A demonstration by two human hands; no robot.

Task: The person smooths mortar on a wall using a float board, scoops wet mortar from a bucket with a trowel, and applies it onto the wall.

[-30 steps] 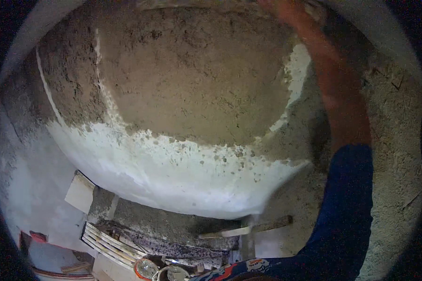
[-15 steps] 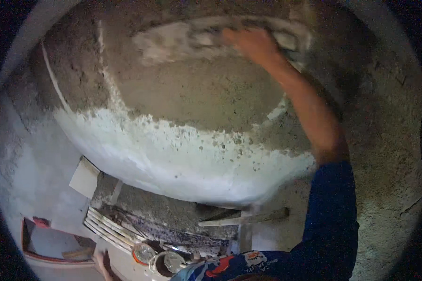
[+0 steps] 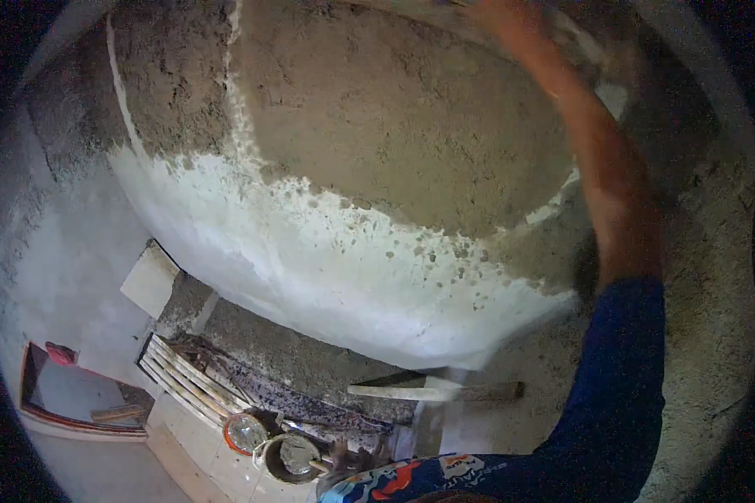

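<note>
Plaster (image 3: 411, 126): grey-brown wet coat is covering the curved upper wall, ending in a ragged edge over white wall (image 3: 327, 268).
Right hand (image 3: 499, 17): is reaching up against the plaster at the top edge; blurred, finger state unclear.
Left hand: not showing.
Buckets (image 3: 289, 457): are sitting below, beside stacked white tiles (image 3: 172, 377).

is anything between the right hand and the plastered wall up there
Nothing visible. The right hand is raised to the top edge of the view, right against the grey plaster. It is blurred, so whether it holds a tool there cannot be told. The left hand is out of view.
</note>
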